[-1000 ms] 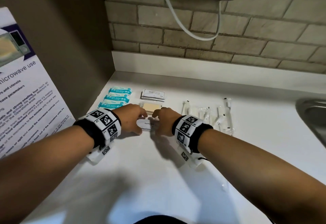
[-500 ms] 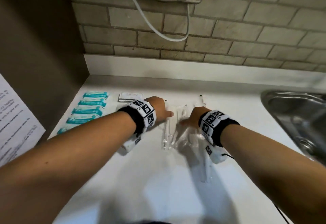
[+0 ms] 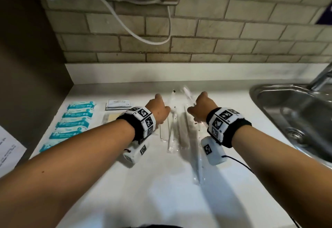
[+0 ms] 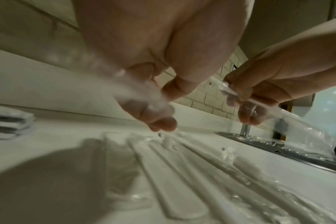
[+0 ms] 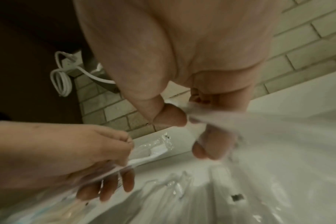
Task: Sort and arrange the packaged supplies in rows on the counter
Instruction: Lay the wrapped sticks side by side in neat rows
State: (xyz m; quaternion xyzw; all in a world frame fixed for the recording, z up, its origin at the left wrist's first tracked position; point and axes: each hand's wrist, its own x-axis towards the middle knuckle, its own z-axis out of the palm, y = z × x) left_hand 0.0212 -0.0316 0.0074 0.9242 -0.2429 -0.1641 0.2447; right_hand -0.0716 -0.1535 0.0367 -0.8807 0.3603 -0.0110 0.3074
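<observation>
Since 0.5 s ago both hands lifted: left hand [image 3: 158, 109] and right hand [image 3: 202, 108] each pinch a wrapped swab [image 3: 188, 95], long axis toward 12 o'clock, above counter [image 3: 161, 182] centre

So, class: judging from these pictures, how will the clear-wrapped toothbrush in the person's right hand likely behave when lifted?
The right hand pinches the wrapped toothbrush near one end, yet it stays straight: probably stiff and light. Its clear film looks glossy and crinkled, so possibly slippery. The left hand holds another toothbrush likewise.
</observation>
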